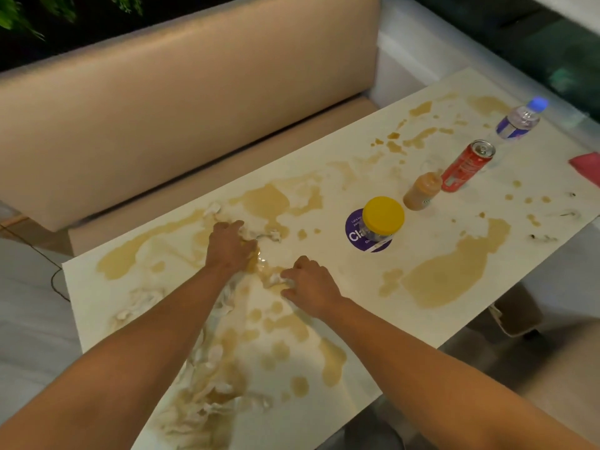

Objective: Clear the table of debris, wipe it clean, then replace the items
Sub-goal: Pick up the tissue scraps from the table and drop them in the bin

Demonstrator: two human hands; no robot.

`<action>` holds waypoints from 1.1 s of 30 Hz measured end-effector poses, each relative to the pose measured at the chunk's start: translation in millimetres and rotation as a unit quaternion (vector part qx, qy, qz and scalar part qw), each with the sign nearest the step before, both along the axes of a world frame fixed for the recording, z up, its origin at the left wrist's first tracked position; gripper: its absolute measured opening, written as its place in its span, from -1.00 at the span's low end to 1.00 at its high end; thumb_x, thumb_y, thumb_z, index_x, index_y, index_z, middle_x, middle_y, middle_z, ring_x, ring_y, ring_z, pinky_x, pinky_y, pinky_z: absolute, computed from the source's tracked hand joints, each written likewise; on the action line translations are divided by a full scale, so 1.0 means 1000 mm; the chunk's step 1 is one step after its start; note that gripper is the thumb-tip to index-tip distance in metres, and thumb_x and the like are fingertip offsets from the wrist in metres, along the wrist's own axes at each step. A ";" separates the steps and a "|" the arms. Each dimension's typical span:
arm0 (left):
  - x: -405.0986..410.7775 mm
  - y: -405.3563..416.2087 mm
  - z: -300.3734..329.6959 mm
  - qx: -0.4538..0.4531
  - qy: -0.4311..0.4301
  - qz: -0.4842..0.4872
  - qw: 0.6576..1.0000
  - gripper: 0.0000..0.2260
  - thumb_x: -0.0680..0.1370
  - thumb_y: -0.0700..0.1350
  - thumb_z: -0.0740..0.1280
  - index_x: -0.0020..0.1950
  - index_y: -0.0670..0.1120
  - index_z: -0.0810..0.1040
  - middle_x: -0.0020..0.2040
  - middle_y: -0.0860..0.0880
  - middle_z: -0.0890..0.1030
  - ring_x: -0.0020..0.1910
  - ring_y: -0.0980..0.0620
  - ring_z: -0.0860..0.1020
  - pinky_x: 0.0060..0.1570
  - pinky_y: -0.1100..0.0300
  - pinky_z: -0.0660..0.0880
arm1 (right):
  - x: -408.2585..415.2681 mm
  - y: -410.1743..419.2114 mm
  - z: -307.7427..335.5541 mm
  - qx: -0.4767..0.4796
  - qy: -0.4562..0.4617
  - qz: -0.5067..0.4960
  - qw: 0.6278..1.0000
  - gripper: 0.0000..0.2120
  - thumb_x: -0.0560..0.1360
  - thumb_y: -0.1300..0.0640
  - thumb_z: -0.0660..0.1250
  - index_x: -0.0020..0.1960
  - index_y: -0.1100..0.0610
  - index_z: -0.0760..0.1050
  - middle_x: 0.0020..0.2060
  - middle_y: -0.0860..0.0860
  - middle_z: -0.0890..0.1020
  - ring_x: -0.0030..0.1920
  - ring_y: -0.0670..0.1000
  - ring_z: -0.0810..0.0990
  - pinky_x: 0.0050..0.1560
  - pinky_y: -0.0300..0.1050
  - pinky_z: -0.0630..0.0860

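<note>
The white table [357,287] is covered with tan puddles and wet, torn tissue paper. My left hand [230,244] lies with curled fingers on a clump of soggy tissue [271,236] near the table's middle. My right hand [308,284] pinches another wet tissue scrap [276,278] just to the right of it. More shredded tissue [207,394] trails along the table under my left forearm towards the near edge. A large tan puddle [451,274] sits at the right.
A jar with a yellow lid [382,219] stands on a purple round sticker. Behind it are a brown sauce bottle [422,191], a red can [467,165] and a water bottle [521,120]. A red cloth [587,165] lies at the right edge. A beige bench [194,118] runs along the far side.
</note>
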State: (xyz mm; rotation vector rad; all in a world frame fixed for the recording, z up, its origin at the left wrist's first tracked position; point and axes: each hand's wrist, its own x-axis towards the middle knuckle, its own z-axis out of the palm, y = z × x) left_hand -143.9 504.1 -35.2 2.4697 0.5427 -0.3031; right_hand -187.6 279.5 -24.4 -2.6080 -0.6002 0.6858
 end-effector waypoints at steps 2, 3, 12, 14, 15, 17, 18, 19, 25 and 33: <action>0.002 -0.005 -0.002 0.004 -0.010 -0.021 1.000 -0.65 0.52 -0.08 0.45 0.30 -0.06 0.62 0.30 -0.19 0.49 0.23 -0.19 0.55 0.20 0.04 0.52 | -0.001 0.002 -0.005 -0.007 -0.011 -0.009 1.000 -0.70 0.60 0.07 0.32 0.31 0.00 0.59 0.16 0.09 0.51 0.10 0.19 0.53 0.11 0.01 0.43; 0.002 -0.008 -0.002 0.011 -0.015 -0.034 0.999 -0.70 0.53 -0.13 0.41 0.27 -0.07 0.65 0.26 -0.18 0.53 0.20 -0.19 0.57 0.17 0.06 0.51 | -0.001 0.002 -0.007 -0.005 -0.016 -0.016 1.000 -0.72 0.61 0.13 0.28 0.28 0.01 0.62 0.11 0.10 0.53 0.06 0.20 0.55 0.05 0.00 0.43; -0.014 -0.017 0.017 -0.038 -0.078 -0.049 0.995 -0.88 0.57 -0.21 0.38 0.05 -0.09 0.71 0.05 -0.07 0.70 0.02 -0.04 0.64 0.07 0.14 0.54 | -0.007 -0.024 0.006 0.084 0.015 -0.166 0.982 -0.81 0.61 0.14 0.29 0.13 0.03 0.66 0.05 0.01 0.64 0.04 0.02 0.61 0.01 -0.16 0.48; -0.026 -0.019 0.024 -0.064 -0.084 -0.041 0.994 -0.88 0.57 -0.21 0.40 0.07 -0.09 0.69 0.04 -0.04 0.69 0.00 -0.01 0.62 0.04 0.16 0.53 | -0.013 -0.035 0.013 0.118 0.030 -0.194 0.973 -0.85 0.60 0.13 0.33 0.10 0.01 0.66 0.01 -0.03 0.66 0.00 -0.03 0.61 0.05 -0.13 0.53; -0.032 -0.021 0.028 -0.071 -0.089 -0.037 0.993 -0.87 0.56 -0.20 0.41 0.08 -0.08 0.68 0.03 -0.03 0.68 -0.01 0.00 0.61 0.02 0.17 0.53 | -0.017 -0.041 0.017 0.135 0.038 -0.205 0.969 -0.86 0.60 0.13 0.34 0.09 0.00 0.65 -0.01 -0.05 0.66 -0.02 -0.04 0.61 0.07 -0.11 0.55; -0.044 -0.024 0.035 -0.083 -0.098 -0.040 0.991 -0.85 0.56 -0.18 0.43 0.11 -0.06 0.66 0.01 0.01 0.68 -0.03 0.04 0.60 -0.03 0.23 0.49 | -0.026 -0.053 0.025 0.161 0.053 -0.227 0.959 -0.88 0.60 0.13 0.35 0.05 -0.05 0.62 -0.04 -0.10 0.66 -0.05 -0.08 0.62 0.08 -0.13 0.57; -0.051 -0.025 0.039 -0.093 -0.100 -0.041 0.990 -0.84 0.55 -0.17 0.44 0.13 -0.05 0.66 0.01 0.04 0.67 -0.05 0.07 0.60 -0.07 0.30 0.46 | -0.030 -0.058 0.030 0.171 0.057 -0.238 0.954 -0.87 0.60 0.14 0.36 0.03 -0.08 0.60 -0.05 -0.12 0.65 -0.07 -0.11 0.61 0.06 -0.16 0.56; -0.058 -0.027 0.042 -0.107 -0.099 -0.039 0.988 -0.83 0.55 -0.17 0.45 0.13 -0.04 0.65 0.00 0.06 0.66 -0.07 0.13 0.59 -0.10 0.38 0.44 | -0.035 -0.063 0.035 0.180 0.061 -0.249 0.950 -0.86 0.60 0.14 0.36 0.01 -0.10 0.58 -0.07 -0.15 0.65 -0.10 -0.14 0.60 0.03 -0.22 0.55; -0.096 -0.050 0.056 -0.212 -0.080 -0.023 0.974 -0.84 0.52 -0.11 0.51 0.08 0.04 0.66 0.01 0.16 0.66 -0.12 0.27 0.60 -0.13 0.41 0.47 | -0.058 -0.093 0.065 0.220 0.098 -0.290 0.926 -0.93 0.60 0.09 0.39 0.03 -0.05 0.62 -0.15 -0.13 0.65 -0.18 -0.17 0.59 -0.04 -0.27 0.56; -0.092 -0.098 0.081 -0.289 -0.069 -0.032 0.954 -0.85 0.52 -0.14 0.52 0.06 -0.01 0.66 -0.07 0.03 0.67 -0.17 0.13 0.61 -0.17 0.44 0.49 | -0.060 -0.141 0.090 0.249 0.111 -0.324 0.906 -0.95 0.61 0.05 0.39 0.05 -0.07 0.61 -0.16 -0.11 0.67 -0.17 -0.08 0.67 -0.10 -0.32 0.55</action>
